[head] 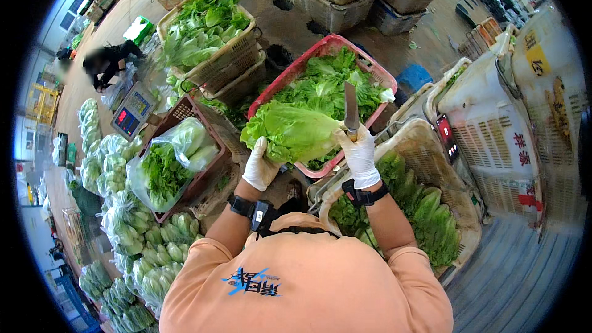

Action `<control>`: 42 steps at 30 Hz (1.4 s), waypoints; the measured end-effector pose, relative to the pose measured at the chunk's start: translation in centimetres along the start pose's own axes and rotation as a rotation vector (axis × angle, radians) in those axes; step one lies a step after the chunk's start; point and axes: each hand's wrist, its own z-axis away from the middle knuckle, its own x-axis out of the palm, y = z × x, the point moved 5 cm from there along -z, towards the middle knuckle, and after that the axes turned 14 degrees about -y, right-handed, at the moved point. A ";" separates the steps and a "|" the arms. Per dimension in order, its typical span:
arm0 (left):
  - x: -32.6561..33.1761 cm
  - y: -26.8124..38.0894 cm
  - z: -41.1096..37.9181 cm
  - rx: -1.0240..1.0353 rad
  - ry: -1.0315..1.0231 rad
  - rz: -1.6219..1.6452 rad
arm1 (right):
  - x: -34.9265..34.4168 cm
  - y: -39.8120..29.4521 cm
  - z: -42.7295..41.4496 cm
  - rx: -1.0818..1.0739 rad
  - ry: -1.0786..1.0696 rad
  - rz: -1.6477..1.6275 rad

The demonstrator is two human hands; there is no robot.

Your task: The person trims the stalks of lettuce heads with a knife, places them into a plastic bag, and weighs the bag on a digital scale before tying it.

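Observation:
A head of green leaf lettuce [296,132] lies sideways between my two hands, above a red plastic crate [319,46] of loose lettuce leaves. My left hand [261,166], in a white glove, holds the leafy end from below. My right hand [360,152], also gloved, grips the handle of a knife [351,106] whose broad blade points away from me. Its fingers also touch the stem end of the lettuce. To the right, a pale crate [416,134] holds more lettuce heads [430,217].
A brown crate [217,148] with bagged lettuce [166,171] stands at left, beside a digital scale [134,111] and many bagged vegetables [120,222]. A full tan crate [222,60] stands ahead. Stacked crates [333,4] are farther off. A phone [447,138] hangs at right. A person [108,64] crouches far left.

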 end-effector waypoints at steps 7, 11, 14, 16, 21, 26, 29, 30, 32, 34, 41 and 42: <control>-1.2 -0.6 1.2 0.107 0.073 0.262 | 2.5 2.1 -0.7 0.055 0.097 -0.441; -1.4 -0.7 1.4 0.148 0.145 0.372 | 3.6 2.4 -1.4 0.205 0.216 -0.509; -3.4 -0.6 2.6 0.200 0.267 0.393 | 3.2 2.4 -3.2 0.287 0.314 -0.829; -4.6 -0.3 2.5 0.194 0.248 0.385 | 0.2 5.6 -5.3 0.346 0.308 -0.555; -2.5 3.0 2.1 0.278 0.069 -0.109 | -3.2 12.9 -3.7 0.607 0.163 -0.464; 6.7 5.5 1.0 0.045 -0.226 -0.490 | 2.8 4.9 0.4 0.679 -0.248 -0.870; 12.2 6.0 1.9 0.428 -0.760 -1.623 | 1.5 2.6 0.4 0.488 -0.294 -0.921; 13.3 5.8 2.3 0.436 -0.738 -1.719 | 0.6 2.0 0.5 0.399 -0.219 -0.982; 13.6 5.4 2.4 0.396 -0.743 -1.752 | -2.0 2.5 0.9 0.210 -0.207 -0.978; 13.5 5.4 2.4 0.164 -0.785 -1.742 | -3.9 0.7 1.4 0.102 -0.186 -0.875; 12.6 3.9 -1.4 -0.315 -0.586 -0.801 | -5.4 -1.3 2.8 0.144 -0.294 -0.768; 12.1 1.8 -1.8 -0.410 -0.635 -0.657 | -4.4 -1.9 2.7 0.151 -0.290 -0.732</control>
